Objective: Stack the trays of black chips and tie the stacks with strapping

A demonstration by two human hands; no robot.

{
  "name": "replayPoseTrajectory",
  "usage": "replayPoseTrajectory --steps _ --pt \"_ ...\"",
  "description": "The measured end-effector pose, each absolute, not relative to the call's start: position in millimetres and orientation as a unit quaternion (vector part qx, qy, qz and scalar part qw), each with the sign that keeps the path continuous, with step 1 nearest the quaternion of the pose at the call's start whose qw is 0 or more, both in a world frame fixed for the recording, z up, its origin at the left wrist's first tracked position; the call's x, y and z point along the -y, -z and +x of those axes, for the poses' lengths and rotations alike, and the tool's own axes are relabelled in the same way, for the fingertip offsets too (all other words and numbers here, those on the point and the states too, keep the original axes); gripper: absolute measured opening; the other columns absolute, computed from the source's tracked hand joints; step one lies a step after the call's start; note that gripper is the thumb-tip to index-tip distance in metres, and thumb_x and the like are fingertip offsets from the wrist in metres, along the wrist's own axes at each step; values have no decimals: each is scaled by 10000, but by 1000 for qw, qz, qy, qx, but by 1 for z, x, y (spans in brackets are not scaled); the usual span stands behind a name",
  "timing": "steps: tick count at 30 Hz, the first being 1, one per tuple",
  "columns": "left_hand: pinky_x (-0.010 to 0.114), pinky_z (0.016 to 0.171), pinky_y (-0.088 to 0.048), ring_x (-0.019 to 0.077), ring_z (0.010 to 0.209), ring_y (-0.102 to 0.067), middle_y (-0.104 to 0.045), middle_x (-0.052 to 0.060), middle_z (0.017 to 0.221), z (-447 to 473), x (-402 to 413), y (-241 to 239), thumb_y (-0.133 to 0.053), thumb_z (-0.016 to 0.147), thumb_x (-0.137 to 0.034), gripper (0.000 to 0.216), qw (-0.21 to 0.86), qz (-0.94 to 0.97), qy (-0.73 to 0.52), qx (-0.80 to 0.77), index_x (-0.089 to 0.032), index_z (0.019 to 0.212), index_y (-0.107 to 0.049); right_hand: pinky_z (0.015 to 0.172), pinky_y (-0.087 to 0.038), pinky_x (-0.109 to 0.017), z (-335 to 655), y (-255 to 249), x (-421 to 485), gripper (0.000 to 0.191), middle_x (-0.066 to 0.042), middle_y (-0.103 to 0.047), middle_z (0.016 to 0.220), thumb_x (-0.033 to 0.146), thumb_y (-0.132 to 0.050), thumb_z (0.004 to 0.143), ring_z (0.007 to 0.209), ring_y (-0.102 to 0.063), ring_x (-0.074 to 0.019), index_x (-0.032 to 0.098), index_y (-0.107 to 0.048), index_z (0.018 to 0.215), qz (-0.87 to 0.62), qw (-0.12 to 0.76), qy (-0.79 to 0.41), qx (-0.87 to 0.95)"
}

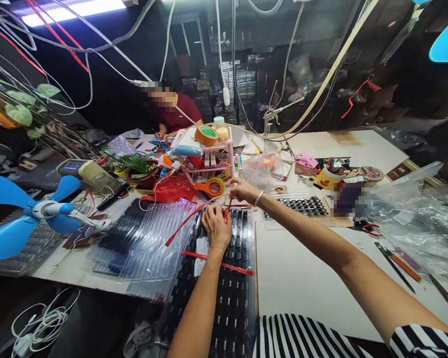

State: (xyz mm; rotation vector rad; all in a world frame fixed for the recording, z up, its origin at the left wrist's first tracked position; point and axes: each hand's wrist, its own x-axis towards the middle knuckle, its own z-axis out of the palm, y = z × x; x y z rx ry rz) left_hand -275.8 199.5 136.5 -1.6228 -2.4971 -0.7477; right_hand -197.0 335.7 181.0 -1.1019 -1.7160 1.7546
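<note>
A stack of long clear plastic tubes filled with dark parts lies lengthwise on the white table in front of me, with a red strap across its middle. My left hand presses down on the far end of the stack, fingers closed over a red strap there. My right hand reaches just beyond it and pinches the end of a red strap that runs off to the left. A bracelet sits on the right wrist.
More clear tubes lie fanned out to the left. A blue desk fan stands at far left. A pink rack with tape rolls, potted plant, yellow cup and plastic bags crowd the table. Another person sits opposite.
</note>
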Motion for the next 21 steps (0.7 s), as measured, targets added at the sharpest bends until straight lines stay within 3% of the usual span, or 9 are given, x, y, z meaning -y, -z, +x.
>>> replayPoseTrajectory --steps 5,11,14,17,19,21 --pt "441 984 -322 277 1055 -498 -544 121 1067 -273 -200 -140 -488 861 -327 191 36 -526 230 818 -174 931 -577 358 -250 -194 -193 -231 -319 166 105 -274 432 188 -474 692 359 -267 -57 228 -323 634 -415 344 -642 546" --pt "439 1004 -310 272 1085 -490 -554 115 1071 -268 -201 -141 -491 864 -322 180 24 -518 237 821 -182 888 -601 421 -275 -167 -148 -318 -292 75 86 -299 542 162 -439 744 406 -292 -37 225 -403 765 -277 556 -561 547" --pt "447 1009 -305 272 1104 -483 -562 118 1084 -268 -202 -140 -475 868 -271 167 14 -517 248 819 -182 887 -615 452 -301 -183 -159 -317 -283 87 72 -363 584 155 -459 765 458 -341 -50 218 -445 824 -232 515 -517 643" --pt "461 1000 -311 281 1111 -480 -566 135 1106 -269 -202 -141 -445 875 -245 184 8 -514 273 814 -171 854 -612 561 -408 -250 -171 -280 -293 143 23 -462 660 151 -439 796 561 -442 -103 194 -521 905 -307 421 -381 764" --pt "458 968 -344 274 1059 -512 -597 125 1030 -271 -203 -141 -432 878 -234 186 4 -507 297 809 -175 813 -596 708 -462 -336 -168 -250 -301 285 -73 -544 915 107 -450 770 767 -532 -175 173 -548 1030 -377 374 -263 805" --pt "428 908 -396 243 946 -559 -620 90 897 -276 -202 -139 -417 888 -229 189 0 -491 326 808 -185 786 -569 794 -471 -389 -159 -222 -299 420 -146 -458 1188 73 -432 766 966 -525 -239 173 -512 1166 -417 391 -194 797"
